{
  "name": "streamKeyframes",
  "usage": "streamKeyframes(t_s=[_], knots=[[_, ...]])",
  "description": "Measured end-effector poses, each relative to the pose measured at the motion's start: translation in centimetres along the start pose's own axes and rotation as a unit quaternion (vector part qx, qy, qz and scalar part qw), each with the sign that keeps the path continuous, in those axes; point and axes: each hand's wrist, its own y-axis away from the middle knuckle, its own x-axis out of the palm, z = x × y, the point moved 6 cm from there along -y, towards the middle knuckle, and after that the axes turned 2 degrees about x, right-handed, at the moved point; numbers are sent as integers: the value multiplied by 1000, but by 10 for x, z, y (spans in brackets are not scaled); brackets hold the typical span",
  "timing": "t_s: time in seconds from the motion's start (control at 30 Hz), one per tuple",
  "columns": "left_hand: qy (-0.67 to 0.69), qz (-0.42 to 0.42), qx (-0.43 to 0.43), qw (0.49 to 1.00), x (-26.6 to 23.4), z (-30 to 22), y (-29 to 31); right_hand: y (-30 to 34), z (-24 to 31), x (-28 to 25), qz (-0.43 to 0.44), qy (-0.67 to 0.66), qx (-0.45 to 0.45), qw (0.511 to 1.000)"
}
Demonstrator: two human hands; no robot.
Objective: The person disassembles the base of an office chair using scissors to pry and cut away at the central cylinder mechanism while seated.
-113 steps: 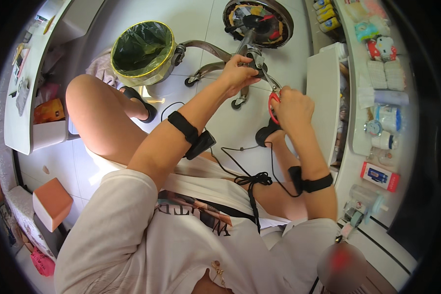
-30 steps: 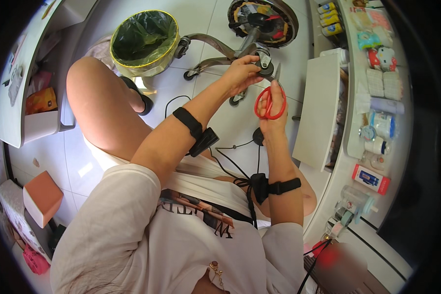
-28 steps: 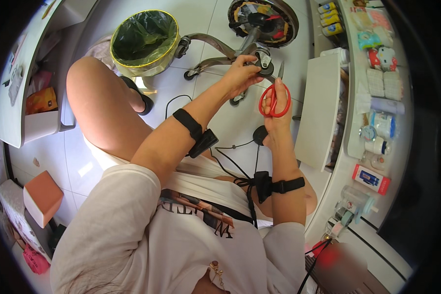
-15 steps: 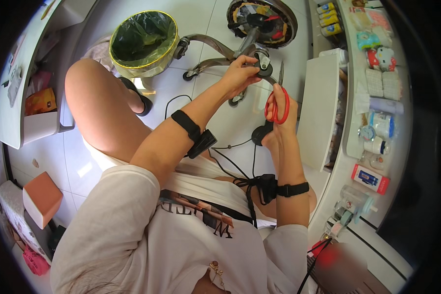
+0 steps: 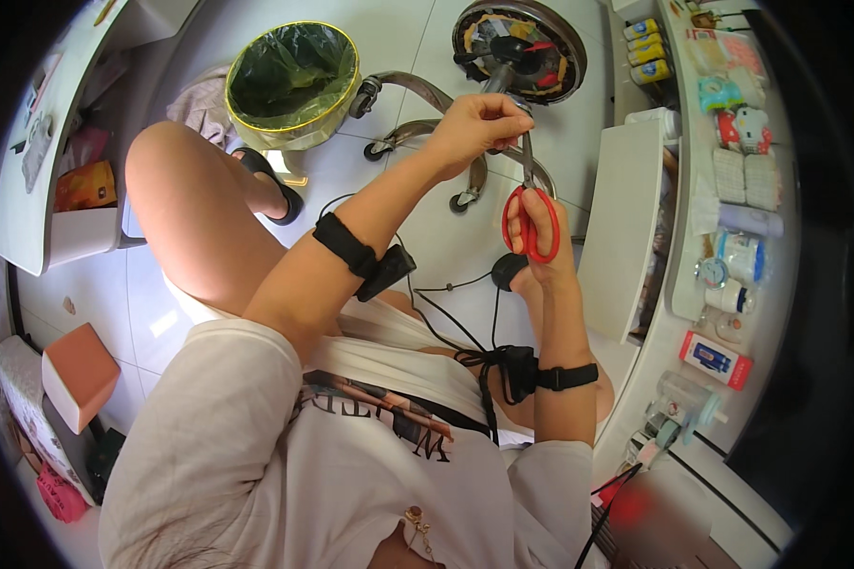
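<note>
My right hand grips a pair of scissors by its red handles, with the blades pointing away from me. The blades look nearly closed. Just at the blade tips, my left hand pinches with thumb and forefinger. Whatever lies in that pinch is too small to make out. Beyond both hands, a wheeled stool lies tipped over, its curved metal legs and black casters showing. The round underside of its seat faces me. My left hand partly hides the legs.
A bin with a dark liner and yellow rim stands left of the stool. On my right are an open white drawer and a counter crowded with small goods. A shelf unit stands left. Black cables hang between my forearms.
My left hand has left the stool's caster and now pinches at the scissors' tips. The scissors have shifted slightly left and tilted the other way. The whole view has shifted a little.
</note>
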Motion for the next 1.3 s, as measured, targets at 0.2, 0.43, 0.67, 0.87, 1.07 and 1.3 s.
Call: streamKeyframes(t_s=[0.2,0.43,0.67,0.87,1.07,1.3], knots=[[59,-49,0,997,-30,0,-2,2,-1,10,50,-20,14,998],[-31,-290,53,955,-152,-36,-3,-6,-8,-9,15,-46,-10,999],[-272,-527,-9,805,-282,-49,22,-12,-7,-18,-38,-108,-25,993],[-322,-514,-111,787,-343,-46,30,-20,-4,-6,-47,-109,-16,993],[-432,-565,-120,693,-377,-57,37,-32,-4,-2,-36,-103,-30,994],[-477,-479,-71,733,-287,-74,27,-27,-5,-14,-102,-94,-15,990]])
